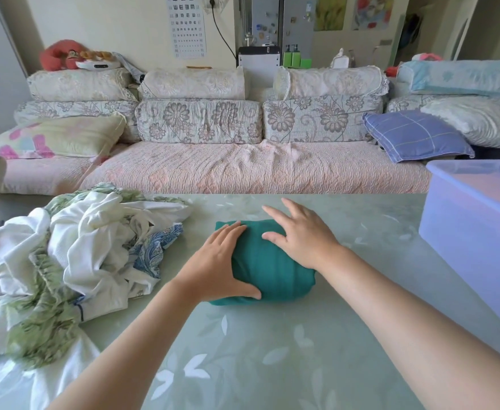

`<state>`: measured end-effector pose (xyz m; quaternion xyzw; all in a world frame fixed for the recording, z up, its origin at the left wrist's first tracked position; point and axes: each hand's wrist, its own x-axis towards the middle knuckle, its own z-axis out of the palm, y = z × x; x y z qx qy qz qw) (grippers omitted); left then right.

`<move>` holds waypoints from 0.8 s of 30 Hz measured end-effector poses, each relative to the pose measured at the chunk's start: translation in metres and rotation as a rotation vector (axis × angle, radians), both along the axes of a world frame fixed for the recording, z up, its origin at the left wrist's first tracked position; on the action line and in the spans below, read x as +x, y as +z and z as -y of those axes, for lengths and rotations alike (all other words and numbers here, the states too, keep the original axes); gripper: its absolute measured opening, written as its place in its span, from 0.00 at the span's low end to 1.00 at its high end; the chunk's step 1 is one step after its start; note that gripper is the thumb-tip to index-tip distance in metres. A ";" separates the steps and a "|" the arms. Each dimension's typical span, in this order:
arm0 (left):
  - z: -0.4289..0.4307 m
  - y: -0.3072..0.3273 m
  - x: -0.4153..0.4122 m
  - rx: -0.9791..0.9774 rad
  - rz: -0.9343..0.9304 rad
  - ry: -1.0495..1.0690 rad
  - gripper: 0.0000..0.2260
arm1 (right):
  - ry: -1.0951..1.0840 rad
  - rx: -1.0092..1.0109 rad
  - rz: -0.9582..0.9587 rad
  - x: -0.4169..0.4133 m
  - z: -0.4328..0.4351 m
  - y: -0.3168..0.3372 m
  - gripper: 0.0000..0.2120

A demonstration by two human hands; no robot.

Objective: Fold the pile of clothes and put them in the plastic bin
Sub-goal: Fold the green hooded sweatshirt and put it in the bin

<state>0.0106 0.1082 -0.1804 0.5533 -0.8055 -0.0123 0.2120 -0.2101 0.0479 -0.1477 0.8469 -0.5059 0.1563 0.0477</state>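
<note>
A teal garment point(268, 270), folded into a thick bundle, lies on the pale green table point(272, 350) at its middle. My left hand point(219, 264) clasps its left side, thumb along the near edge. My right hand point(302, 232) rests flat on its top right part with fingers spread. A pile of unfolded clothes point(65, 261), white, green-patterned and blue-patterned, sprawls over the table's left side. The translucent blue plastic bin point(479, 226) stands at the right edge of the table; what it holds is hard to make out.
Behind the table runs a long sofa point(213, 170) with floral cushions, a blue checked pillow point(414, 134) and a pink-flowered pillow point(56, 137). The leaf-patterned tabletop shows in front of the bundle and between it and the bin.
</note>
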 end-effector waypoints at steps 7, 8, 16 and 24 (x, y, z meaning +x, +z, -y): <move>-0.017 -0.001 -0.002 0.143 -0.040 0.148 0.61 | 0.050 0.266 -0.021 0.024 -0.038 -0.003 0.40; -0.020 -0.001 0.000 0.187 -0.073 0.170 0.60 | 0.024 0.302 -0.009 0.022 -0.038 -0.002 0.43; -0.026 0.014 0.005 0.159 -0.097 0.257 0.32 | -0.010 0.376 -0.002 0.027 -0.041 0.005 0.41; 0.004 0.023 -0.014 -0.067 -0.130 0.147 0.23 | -0.007 0.378 0.064 0.026 -0.031 0.002 0.27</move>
